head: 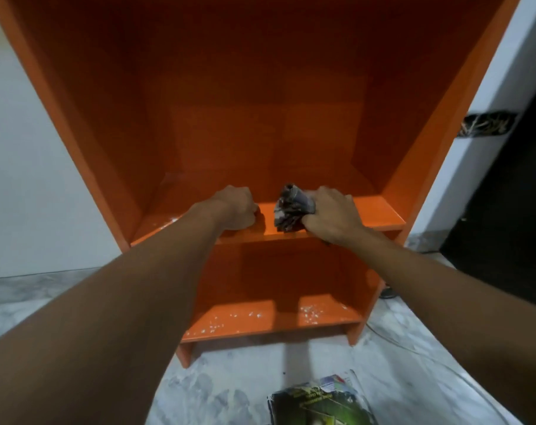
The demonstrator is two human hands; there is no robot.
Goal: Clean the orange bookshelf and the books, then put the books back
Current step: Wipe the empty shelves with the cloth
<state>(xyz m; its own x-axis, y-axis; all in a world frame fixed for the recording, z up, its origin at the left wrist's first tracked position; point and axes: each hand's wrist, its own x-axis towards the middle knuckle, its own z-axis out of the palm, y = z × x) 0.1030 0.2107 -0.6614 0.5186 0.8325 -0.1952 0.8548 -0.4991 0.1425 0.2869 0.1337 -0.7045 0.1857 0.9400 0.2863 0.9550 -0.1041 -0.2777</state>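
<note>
The orange bookshelf (113, 124) stands open in front of me with no books on its boards. My right hand (334, 214) grips a crumpled dark patterned cloth (292, 208) and presses it on the middle shelf board (380, 211). My left hand (237, 207) rests curled on the same board, just left of the cloth, with nothing visible in it. White dust specks lie on the board's left end and across the lower shelf (260, 320). A stack of books (319, 403) with a green cover on top lies on the floor below the shelf.
The shelf stands on a grey marble floor (223, 391) against a white wall (24, 167). A dark doorway (512, 228) opens at the right. A thin cable (392, 338) runs along the floor by the shelf's right foot.
</note>
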